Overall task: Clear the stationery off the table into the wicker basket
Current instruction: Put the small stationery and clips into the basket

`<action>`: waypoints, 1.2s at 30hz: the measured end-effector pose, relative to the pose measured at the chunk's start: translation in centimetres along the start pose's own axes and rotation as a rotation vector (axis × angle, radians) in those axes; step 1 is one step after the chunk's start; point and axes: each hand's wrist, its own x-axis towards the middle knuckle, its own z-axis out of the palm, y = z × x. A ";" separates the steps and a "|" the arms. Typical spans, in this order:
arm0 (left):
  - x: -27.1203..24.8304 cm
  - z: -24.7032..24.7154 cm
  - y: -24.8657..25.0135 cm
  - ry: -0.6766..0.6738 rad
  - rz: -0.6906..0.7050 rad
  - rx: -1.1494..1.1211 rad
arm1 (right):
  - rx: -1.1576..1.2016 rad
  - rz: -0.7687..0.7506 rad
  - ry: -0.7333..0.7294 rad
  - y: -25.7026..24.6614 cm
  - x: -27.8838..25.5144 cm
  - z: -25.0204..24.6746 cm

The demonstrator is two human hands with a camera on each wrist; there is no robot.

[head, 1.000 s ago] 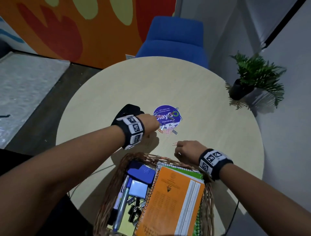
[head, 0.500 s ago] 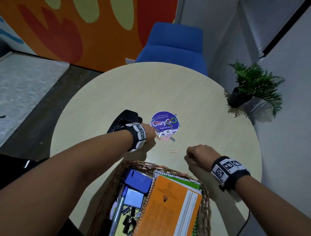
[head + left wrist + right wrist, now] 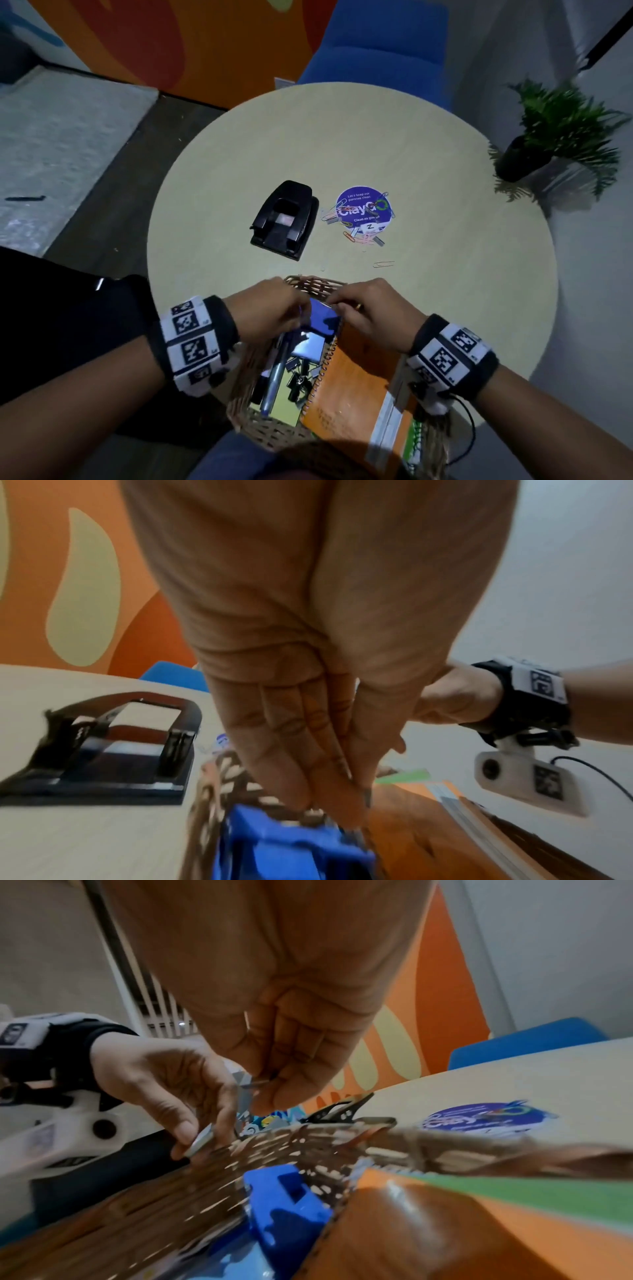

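Note:
Both hands hover over the far rim of the wicker basket [image 3: 313,282]. My left hand [image 3: 301,310] pinches a small silvery clip [image 3: 201,1140] between thumb and fingers, seen in the right wrist view. Thumb and fingertips of my right hand [image 3: 337,306] pinch small grey clips [image 3: 245,1083]. The basket holds an orange notebook [image 3: 346,383], a blue stapler [image 3: 323,317], pens and black binder clips. On the table lie a black hole punch [image 3: 284,219], a pile of coloured paper clips [image 3: 359,233] and one stray paper clip [image 3: 383,263].
The paper clips lie on and around a round purple sticker [image 3: 363,207] on the round beige table [image 3: 342,144]. A blue chair [image 3: 380,58] stands behind the table. A potted plant [image 3: 561,130] stands on the floor at the right.
Both hands have drawn back from the paper clip pile to above the basket's far rim, each pinching small clips. The hole punch, earlier covered by my left wrist, now shows fully.

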 end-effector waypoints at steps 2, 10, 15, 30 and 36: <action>-1.6 1.7 -0.5 -0.076 0.022 0.005 | -0.027 -0.032 -0.045 -1.2 -0.3 1.3; -2.2 -0.6 -4.2 0.167 -0.045 -0.036 | -0.099 -0.212 -0.259 -4.7 -1.9 4.2; 1.7 -3.3 -3.8 0.323 -0.095 -0.069 | -0.214 -0.174 -0.205 -2.4 -1.9 2.6; 11.1 -6.6 -13.3 0.248 -0.601 -0.636 | 0.110 0.444 0.127 2.0 10.0 -2.6; 7.4 -7.4 -8.3 0.647 -0.420 -0.589 | 0.428 0.552 0.222 2.3 11.2 -1.9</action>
